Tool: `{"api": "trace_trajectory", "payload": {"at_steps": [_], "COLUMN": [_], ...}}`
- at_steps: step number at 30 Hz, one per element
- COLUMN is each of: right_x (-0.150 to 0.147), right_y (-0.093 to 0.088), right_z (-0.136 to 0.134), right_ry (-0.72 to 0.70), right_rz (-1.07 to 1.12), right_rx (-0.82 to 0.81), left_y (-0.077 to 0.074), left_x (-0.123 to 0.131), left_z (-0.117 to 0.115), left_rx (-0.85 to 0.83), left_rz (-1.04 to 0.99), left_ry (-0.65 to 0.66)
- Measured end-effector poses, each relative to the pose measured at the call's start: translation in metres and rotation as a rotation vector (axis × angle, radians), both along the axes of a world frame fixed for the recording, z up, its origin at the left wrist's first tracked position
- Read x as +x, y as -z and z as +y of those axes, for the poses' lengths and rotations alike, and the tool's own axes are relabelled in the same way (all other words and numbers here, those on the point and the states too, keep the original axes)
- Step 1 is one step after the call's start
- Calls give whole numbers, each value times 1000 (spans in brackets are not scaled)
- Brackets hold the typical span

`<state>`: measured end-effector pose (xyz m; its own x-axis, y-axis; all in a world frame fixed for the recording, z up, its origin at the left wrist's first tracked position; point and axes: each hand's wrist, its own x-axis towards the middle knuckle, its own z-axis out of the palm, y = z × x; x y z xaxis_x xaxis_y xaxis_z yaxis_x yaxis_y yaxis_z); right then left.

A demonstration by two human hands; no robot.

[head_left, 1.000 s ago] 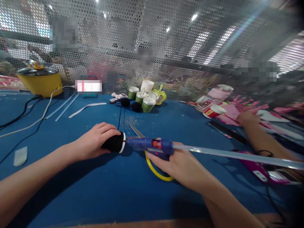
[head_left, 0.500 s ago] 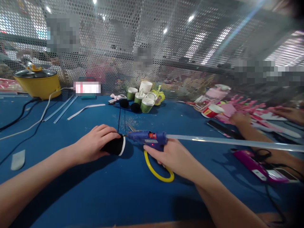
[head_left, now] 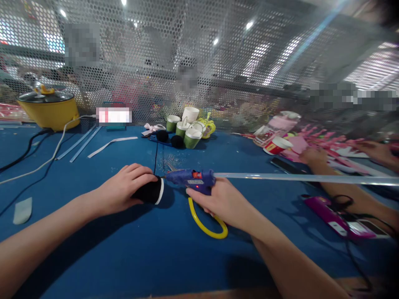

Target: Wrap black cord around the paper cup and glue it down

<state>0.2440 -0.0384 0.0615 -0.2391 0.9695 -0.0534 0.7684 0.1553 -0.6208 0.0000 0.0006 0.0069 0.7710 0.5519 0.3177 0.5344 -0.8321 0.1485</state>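
Observation:
A small black paper cup with a white rim (head_left: 150,192) lies on its side on the blue table, its rim facing right. My left hand (head_left: 130,185) is closed around it from the left. In my right hand (head_left: 218,197) is a blue hot glue gun (head_left: 190,177), its red light lit and its nozzle at the cup's upper rim. A long clear glue stick (head_left: 280,177) sticks out of the gun's back. Black yarn (head_left: 156,158) runs from the cup to a black ball (head_left: 162,136). Under my right hand lie yellow-handled scissors (head_left: 202,226), partly hidden.
Green-wrapped cups (head_left: 192,138) stand by the mesh screen. A yellow pot (head_left: 48,110) and white ribbon (head_left: 112,143) are at left. At right lie a purple power strip (head_left: 324,207) and pink craft pieces (head_left: 324,139), with another person's hand (head_left: 314,157) among them.
The glue gun has shifted slightly left and up, closer along the cup's rim, and its glue stick has swung upward. My left hand and the cup stay almost where they were.

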Motion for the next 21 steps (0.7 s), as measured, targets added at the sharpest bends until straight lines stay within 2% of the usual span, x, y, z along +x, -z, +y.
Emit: {"api": "trace_trajectory", "payload": {"at_steps": [4,11,21], "right_x": [0,4,4], "right_y": [-1,2,3], "right_z": [-2,-12,-17], "right_ry": [0,-44,-67], "right_rz": [2,-68,-140], "right_rx": [0,99,58], "left_y": [0,2,1], "left_x": [0,0,-1], "left_z": [0,2,2], "left_rx": [-13,-20,-53], "left_rz": [-12,-37,-54], "left_ry": [-3,-4,-6]}}
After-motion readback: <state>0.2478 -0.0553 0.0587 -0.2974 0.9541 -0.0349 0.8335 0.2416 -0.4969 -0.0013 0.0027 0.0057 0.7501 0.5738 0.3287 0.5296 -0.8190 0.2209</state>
